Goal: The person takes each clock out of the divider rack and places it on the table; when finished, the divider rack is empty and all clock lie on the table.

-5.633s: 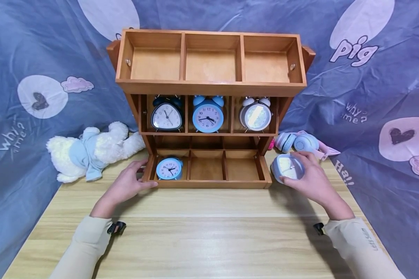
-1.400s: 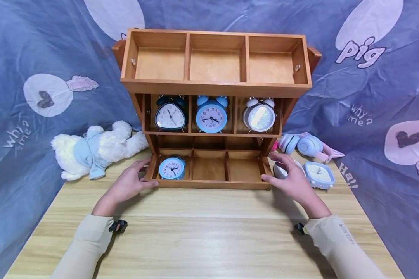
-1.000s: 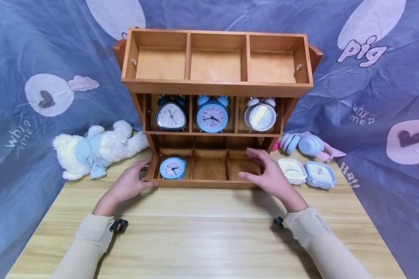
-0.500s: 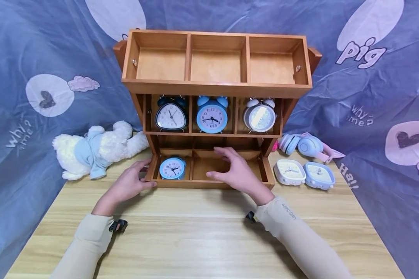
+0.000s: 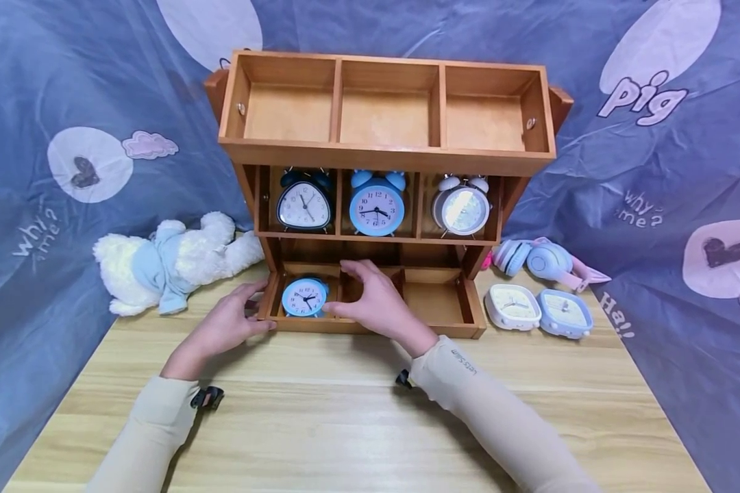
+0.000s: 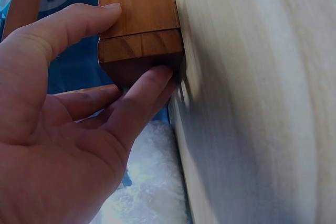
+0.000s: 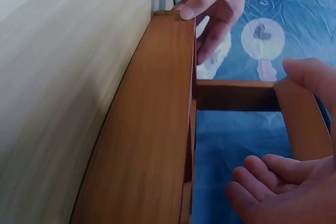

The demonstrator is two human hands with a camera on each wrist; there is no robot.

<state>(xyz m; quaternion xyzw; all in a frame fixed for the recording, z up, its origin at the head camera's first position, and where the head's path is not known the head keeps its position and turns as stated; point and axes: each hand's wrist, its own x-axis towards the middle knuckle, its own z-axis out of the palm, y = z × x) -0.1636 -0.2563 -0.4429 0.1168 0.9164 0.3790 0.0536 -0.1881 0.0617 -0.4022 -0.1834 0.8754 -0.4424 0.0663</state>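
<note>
A three-tier wooden shelf (image 5: 382,159) stands at the back of the table. My left hand (image 5: 225,327) grips its bottom left corner; in the left wrist view the thumb lies on the front board (image 6: 139,6) and the fingers touch the end. My right hand (image 5: 379,302) hovers over the bottom middle compartment, thumb and fingers apart, holding nothing. Its thumb is close to a small light blue alarm clock (image 5: 305,298) in the bottom left compartment. The right wrist view shows the right hand (image 7: 289,190) apart from the bottom board (image 7: 142,108).
The middle tier holds a dark triangular clock (image 5: 304,205), a blue twin-bell clock (image 5: 377,209) and a white twin-bell clock (image 5: 464,209). Right of the shelf lie a white square clock (image 5: 514,306), a blue square clock (image 5: 565,313) and headphones (image 5: 543,260). A plush toy (image 5: 173,263) lies left.
My right hand has let go of the blue square clock, now beside the white one, and moved left across the shelf's bottom tier. The left hand has stayed at its corner.
</note>
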